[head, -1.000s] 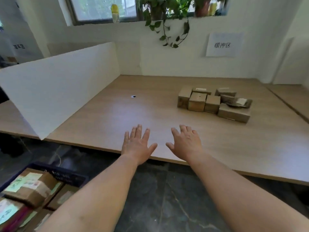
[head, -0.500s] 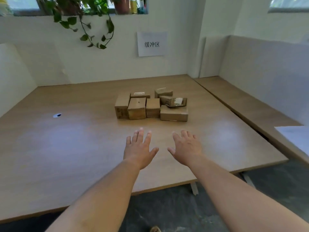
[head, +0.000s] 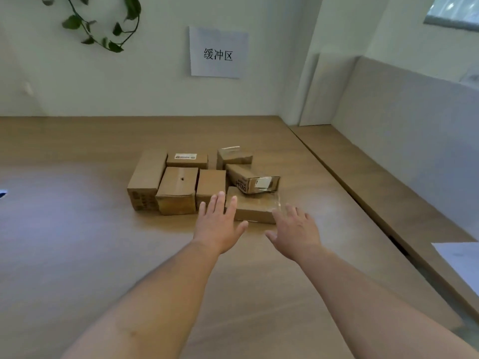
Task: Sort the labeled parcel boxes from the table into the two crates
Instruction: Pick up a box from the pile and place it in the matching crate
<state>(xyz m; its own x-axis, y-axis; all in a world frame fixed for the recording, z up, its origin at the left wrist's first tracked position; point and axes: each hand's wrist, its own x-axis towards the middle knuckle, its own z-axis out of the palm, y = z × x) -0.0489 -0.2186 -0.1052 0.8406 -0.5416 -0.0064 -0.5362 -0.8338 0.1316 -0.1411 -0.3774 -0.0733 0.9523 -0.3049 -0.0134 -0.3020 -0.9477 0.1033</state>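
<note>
Several brown parcel boxes are clustered on the wooden table (head: pixel 77 255). A flat box (head: pixel 255 209) lies nearest me, with a tilted box with a white label (head: pixel 252 181) leaning on its far side. A tall box (head: pixel 146 178), a dented box (head: pixel 176 190) and a narrow box (head: pixel 210 185) stand to the left, with a labeled box (head: pixel 186 159) and a small box (head: pixel 233 158) behind. My left hand (head: pixel 217 226) hovers open, fingertips over the near edges of the narrow and flat boxes. My right hand (head: pixel 294 230) is open beside the flat box's right corner. No crate is in view.
A paper sign (head: pixel 218 52) hangs on the back wall beside a trailing plant (head: pixel 103 29). A second table (head: pixel 375 182) adjoins on the right, backed by a white partition (head: pixel 414 130). A white sheet (head: pixel 461 265) lies at the right edge.
The view swung right, away from the crate on the floor, and closed in on the boxes. Both open hands advanced from the table's near edge to the box cluster.
</note>
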